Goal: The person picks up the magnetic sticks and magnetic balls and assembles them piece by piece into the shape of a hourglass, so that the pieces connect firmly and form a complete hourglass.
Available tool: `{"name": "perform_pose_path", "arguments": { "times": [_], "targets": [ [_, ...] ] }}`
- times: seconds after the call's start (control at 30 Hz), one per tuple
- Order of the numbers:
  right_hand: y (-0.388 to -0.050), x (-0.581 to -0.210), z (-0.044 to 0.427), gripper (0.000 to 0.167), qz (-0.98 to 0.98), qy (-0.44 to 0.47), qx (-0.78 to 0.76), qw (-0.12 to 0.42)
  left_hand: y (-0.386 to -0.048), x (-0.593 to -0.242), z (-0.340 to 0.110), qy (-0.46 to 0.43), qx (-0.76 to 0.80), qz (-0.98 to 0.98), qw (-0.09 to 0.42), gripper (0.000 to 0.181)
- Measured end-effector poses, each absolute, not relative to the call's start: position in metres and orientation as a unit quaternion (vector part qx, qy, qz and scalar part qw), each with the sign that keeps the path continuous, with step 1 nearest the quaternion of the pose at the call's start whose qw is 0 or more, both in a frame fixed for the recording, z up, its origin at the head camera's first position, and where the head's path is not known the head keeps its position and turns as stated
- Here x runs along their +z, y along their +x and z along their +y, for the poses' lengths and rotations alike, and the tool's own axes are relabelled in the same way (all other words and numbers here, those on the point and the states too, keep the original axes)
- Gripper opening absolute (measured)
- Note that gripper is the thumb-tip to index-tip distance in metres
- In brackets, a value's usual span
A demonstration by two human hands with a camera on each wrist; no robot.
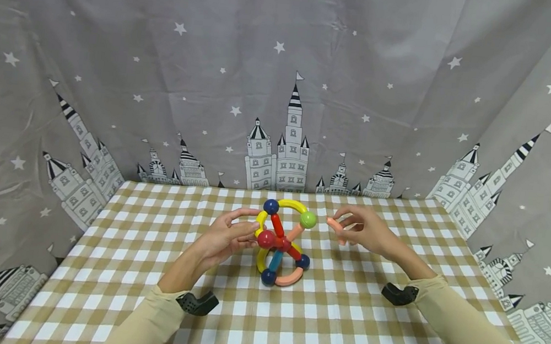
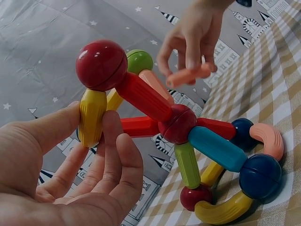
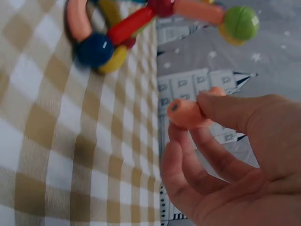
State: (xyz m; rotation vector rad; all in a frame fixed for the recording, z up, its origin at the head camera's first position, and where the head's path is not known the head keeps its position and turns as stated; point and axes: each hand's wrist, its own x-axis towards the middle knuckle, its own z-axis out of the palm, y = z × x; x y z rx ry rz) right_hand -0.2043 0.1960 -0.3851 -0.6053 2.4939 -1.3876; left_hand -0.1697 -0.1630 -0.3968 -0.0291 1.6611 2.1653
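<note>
A magnetic stick-and-ball structure (image 1: pixel 276 260) stands on the table, its lower ring on the cloth. From the red centre ball (image 2: pixel 178 123), sticks reach up to a red ball (image 2: pixel 101 65), a green ball (image 1: pixel 308 219) and a blue ball (image 1: pixel 271 207). With thumb and fingers, my left hand (image 1: pixel 221 237) pinches the upright yellow curved stick (image 2: pixel 91 117) under the red ball. To the structure's right, my right hand (image 1: pixel 366 230) pinches a loose peach curved stick (image 3: pixel 186 114) in the air, apart from the green ball. One metal-dotted end of it faces the right wrist camera.
A brown-and-white checked cloth (image 1: pixel 236 323) covers the table. Behind and at both sides hangs a grey curtain (image 1: pixel 290 18) printed with castles and stars. Black devices are on the left wrist (image 1: pixel 197 303) and right wrist (image 1: pixel 399 294).
</note>
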Motion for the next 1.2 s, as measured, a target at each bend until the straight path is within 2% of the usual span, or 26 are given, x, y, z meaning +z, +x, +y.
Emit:
{"name": "perform_pose_path", "arguments": {
  "times": [0.17,0.37,0.97,1.2],
  "targets": [
    [-0.183,-0.373,0.195,0.036,0.818,-0.193,-0.521,0.150,-0.171,-0.396,-0.162,-0.014,0.771,0.603,0.207,0.049],
    [-0.164,-0.366,0.187,0.043,0.797,-0.164,-0.557,0.168,-0.170,-0.397,-0.162,-0.013,0.773,0.598,0.209,0.050],
    [-0.144,-0.366,0.158,0.043,0.763,-0.122,-0.616,0.152,-0.169,-0.396,-0.161,-0.015,0.776,0.596,0.206,0.048],
    [-0.139,-0.368,0.153,0.050,0.731,-0.091,-0.654,0.172,-0.168,-0.396,-0.161,-0.018,0.776,0.598,0.201,0.049]
  ]
}}
